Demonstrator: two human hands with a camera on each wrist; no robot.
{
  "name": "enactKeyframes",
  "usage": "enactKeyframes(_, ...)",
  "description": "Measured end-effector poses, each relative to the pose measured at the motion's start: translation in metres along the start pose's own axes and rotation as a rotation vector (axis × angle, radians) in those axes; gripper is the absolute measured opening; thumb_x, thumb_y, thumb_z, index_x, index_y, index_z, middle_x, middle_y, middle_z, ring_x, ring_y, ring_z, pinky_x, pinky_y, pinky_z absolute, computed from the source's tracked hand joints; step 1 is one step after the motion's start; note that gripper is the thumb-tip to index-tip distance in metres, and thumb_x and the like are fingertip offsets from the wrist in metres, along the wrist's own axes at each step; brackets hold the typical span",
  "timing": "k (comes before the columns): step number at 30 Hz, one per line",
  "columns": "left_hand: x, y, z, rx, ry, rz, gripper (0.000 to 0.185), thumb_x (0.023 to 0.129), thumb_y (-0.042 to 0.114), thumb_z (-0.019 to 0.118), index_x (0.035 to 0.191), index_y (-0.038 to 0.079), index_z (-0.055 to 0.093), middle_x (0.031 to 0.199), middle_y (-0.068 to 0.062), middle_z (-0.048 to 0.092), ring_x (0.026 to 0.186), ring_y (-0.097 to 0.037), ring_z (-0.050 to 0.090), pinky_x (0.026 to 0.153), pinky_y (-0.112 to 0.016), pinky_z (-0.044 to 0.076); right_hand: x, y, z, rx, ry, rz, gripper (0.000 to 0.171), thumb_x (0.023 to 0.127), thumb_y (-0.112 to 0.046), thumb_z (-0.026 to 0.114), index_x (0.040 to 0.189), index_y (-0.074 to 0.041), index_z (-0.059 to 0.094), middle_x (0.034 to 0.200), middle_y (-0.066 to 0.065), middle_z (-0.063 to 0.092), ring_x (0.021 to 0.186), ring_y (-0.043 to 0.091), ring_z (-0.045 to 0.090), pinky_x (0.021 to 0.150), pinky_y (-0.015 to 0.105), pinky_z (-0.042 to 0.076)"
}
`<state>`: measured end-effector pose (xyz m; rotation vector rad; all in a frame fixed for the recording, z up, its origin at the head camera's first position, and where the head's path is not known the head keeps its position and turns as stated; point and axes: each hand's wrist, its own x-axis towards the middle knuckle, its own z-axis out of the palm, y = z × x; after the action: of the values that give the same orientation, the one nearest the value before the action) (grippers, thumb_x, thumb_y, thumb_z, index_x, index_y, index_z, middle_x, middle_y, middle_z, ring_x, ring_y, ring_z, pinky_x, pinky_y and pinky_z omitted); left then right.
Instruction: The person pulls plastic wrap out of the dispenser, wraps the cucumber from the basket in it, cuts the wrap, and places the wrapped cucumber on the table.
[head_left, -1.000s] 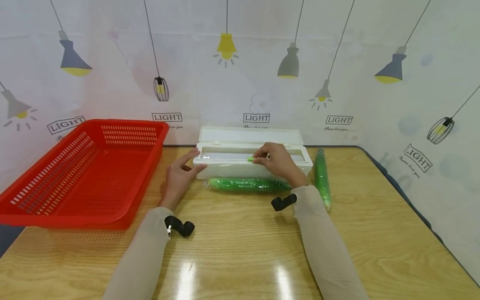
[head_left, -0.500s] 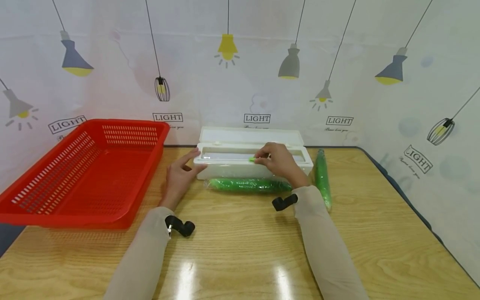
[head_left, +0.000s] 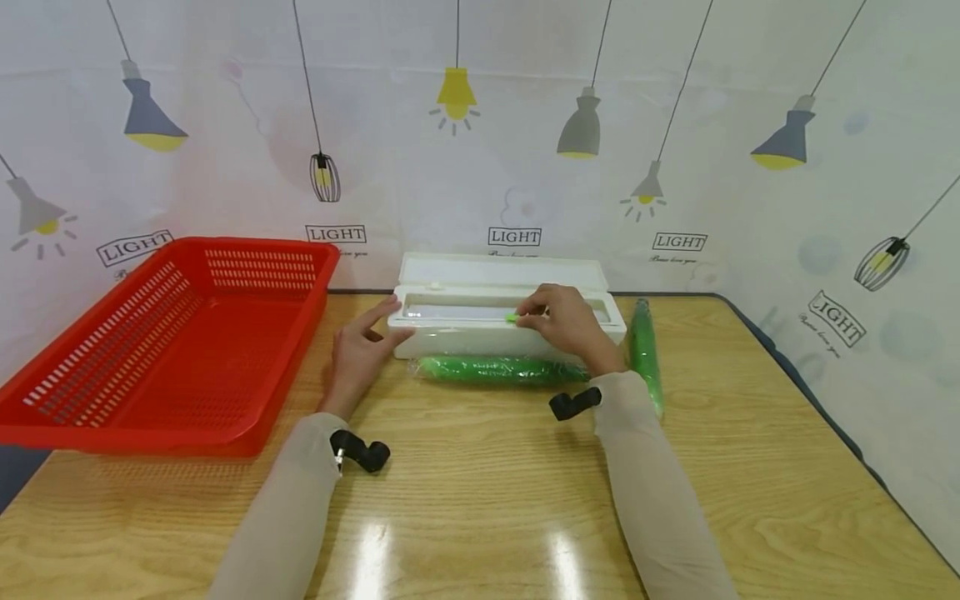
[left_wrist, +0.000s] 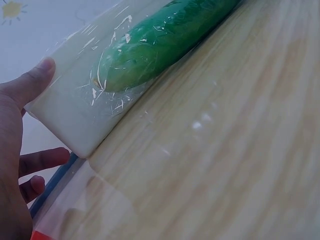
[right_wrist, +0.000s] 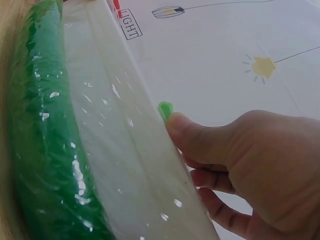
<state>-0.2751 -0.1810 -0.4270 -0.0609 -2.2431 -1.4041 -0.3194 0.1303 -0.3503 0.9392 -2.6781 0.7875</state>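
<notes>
A white cling film dispenser (head_left: 450,340) lies along the back of the table, its lid (head_left: 498,271) raised behind it. Clear film hangs over its front and covers a green cucumber (head_left: 480,369) lying along the box. My left hand (head_left: 360,354) grips the dispenser's left end, thumb on the front edge in the left wrist view and other fingers around the end. My right hand (head_left: 568,323) pinches the bright green slide cutter (head_left: 512,318) on the dispenser's front rail, right of its middle. The right wrist view shows the thumb against this cutter (right_wrist: 165,109).
Another cucumber (head_left: 642,342), seemingly film-wrapped, lies beyond the dispenser's right end, partly behind the right sleeve. A large red plastic basket (head_left: 281,367) stands at the left. A wall sheet printed with lamps (head_left: 420,167) rises behind the table (head_left: 465,483).
My right hand has slid the green cutter a short way to the right along the rail. The left hand stays at the dispenser's left end.
</notes>
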Motion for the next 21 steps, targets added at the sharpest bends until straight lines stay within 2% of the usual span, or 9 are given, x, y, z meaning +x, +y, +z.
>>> enactKeyframes(8, -0.001, 0.002, -0.001, 0.031, -0.009, -0.025, 0.058, 0.074, 0.056, 0.074, 0.127, 0.035, 0.063, 0.136, 0.013, 0.053, 0.069, -0.02, 0.053, 0.052, -0.026, 0.041, -0.003, 0.006, -0.003, 0.002, 0.014, -0.009, 0.012, 0.088, -0.019, 0.071, 0.093, -0.009, 0.075, 0.087, 0.002, 0.063, 0.079, 0.018, 0.058, 0.072, 0.036, 0.048)
enactKeyframes(14, -0.001, 0.002, 0.0, 0.013, 0.002, -0.002, 0.056, 0.074, 0.053, 0.076, 0.125, 0.033, 0.065, 0.134, 0.016, 0.054, 0.067, -0.019, 0.054, 0.052, -0.025, 0.041, -0.005, 0.009, -0.005, -0.012, 0.0, 0.018, 0.014, 0.088, -0.019, 0.07, 0.095, -0.008, 0.074, 0.087, 0.002, 0.063, 0.079, 0.018, 0.058, 0.073, 0.037, 0.048)
enactKeyframes(21, -0.001, 0.002, 0.001, 0.0, 0.012, 0.022, 0.056, 0.074, 0.052, 0.077, 0.124, 0.03, 0.065, 0.134, 0.011, 0.055, 0.065, -0.019, 0.053, 0.052, -0.024, 0.041, -0.009, 0.016, -0.01, 0.001, -0.005, 0.036, 0.014, 0.088, -0.018, 0.07, 0.096, -0.007, 0.074, 0.087, 0.003, 0.064, 0.079, 0.018, 0.058, 0.073, 0.037, 0.048)
